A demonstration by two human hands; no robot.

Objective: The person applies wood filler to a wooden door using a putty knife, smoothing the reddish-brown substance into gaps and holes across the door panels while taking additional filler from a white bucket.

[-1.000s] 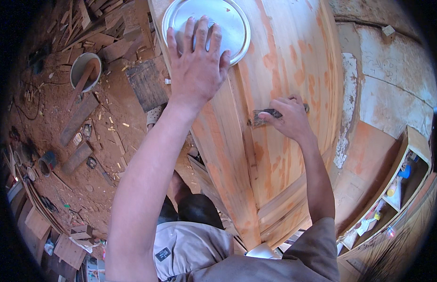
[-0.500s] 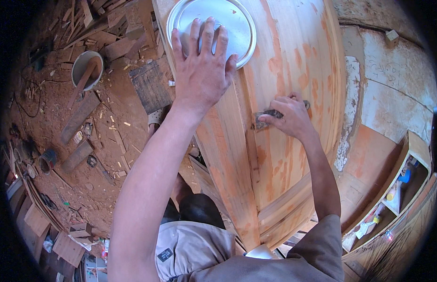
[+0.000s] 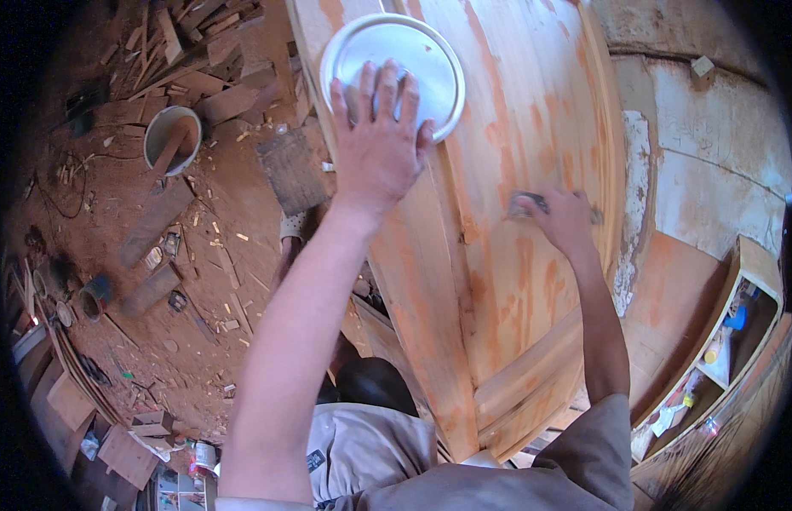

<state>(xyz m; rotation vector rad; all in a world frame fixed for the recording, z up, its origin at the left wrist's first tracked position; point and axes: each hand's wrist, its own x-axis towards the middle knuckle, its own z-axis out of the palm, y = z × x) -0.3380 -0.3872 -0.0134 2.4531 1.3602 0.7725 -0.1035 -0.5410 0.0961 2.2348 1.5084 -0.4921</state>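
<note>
My left hand [image 3: 379, 149] lies with fingers spread over a round silver lid [image 3: 434, 72] with a pale raised rim, its thumb near the lid's lower edge. The lid sits at the upper part of a wooden panel [image 3: 417, 315] marked with orange-brown filler patches. Closed round a putty knife [image 3: 529, 203], my right hand [image 3: 568, 223] is over the panel's right half. The knife's dark, flat end points left, and its other end sticks out past my fingers. Motion blurs this hand and the tool somewhat.
On the dirt floor at left stand a white bucket [image 3: 186, 155] with a wood piece inside and a smaller dark bucket [image 3: 95, 295], among scattered offcuts. A dark board [image 3: 291, 175] is beside the panel. To the right is a wooden shelf box [image 3: 758, 255] with small items.
My right hand has moved right across the panel with the putty knife. My left hand stays on the lid. The whole view has shifted slightly.
</note>
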